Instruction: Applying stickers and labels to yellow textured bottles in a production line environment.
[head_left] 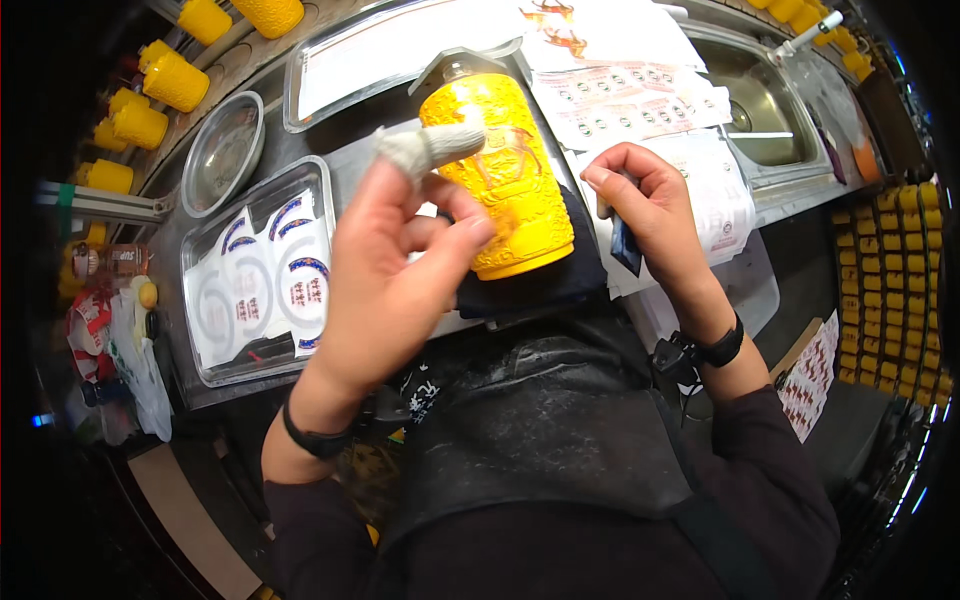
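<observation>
A yellow embossed bottle (515,195) with a brown animal decal lies tilted on dark cloth in front of me, its neck end in a grey metal holder (470,58). My left hand (395,255) is raised before its left side; whether it touches the bottle cannot be told. A whitish cloth cover (425,148) wraps one outstretched finger. The other fingers are bent loosely, with nothing visible between them. To the right of the bottle, my right hand (650,205) is closed on a small dark flat scraper (625,245), its blade pointing down.
At left, a steel tray (195,335) holds printed decal sheets, beside a metal bowl (225,150). More decal sheets (640,100) lie right of the bottle, near a sink (760,110). Yellow bottles (172,78) line the back left; a rack of yellow pieces (890,290) stands right.
</observation>
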